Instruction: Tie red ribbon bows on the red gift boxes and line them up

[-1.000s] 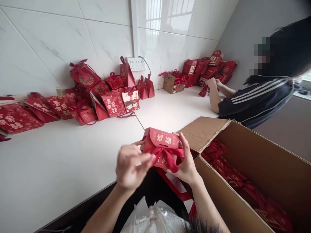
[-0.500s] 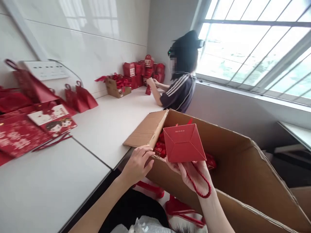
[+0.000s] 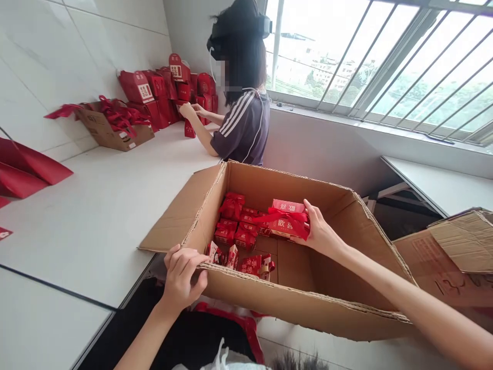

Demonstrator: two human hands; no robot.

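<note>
A large open cardboard box (image 3: 308,300) stands beside the white counter (image 3: 96,205), with several red ribboned gift boxes (image 3: 236,226) on its floor. My right hand (image 3: 319,234) reaches inside it and grips a red gift box with a red bow (image 3: 287,221), held low over the others. My left hand (image 3: 181,275) is curled over the near rim of the cardboard box at its left corner.
A co-worker in a dark striped shirt (image 3: 242,128) works at the counter's far end among stacked red boxes (image 3: 162,90). A small carton of red ribbons (image 3: 111,131) sits near the wall. Another cardboard box (image 3: 450,257) lies to the right under the window ledge.
The view swung right from the counter to the cardboard box. My right hand carried the tied red gift box down into it, and my left hand let go and took the rim.
</note>
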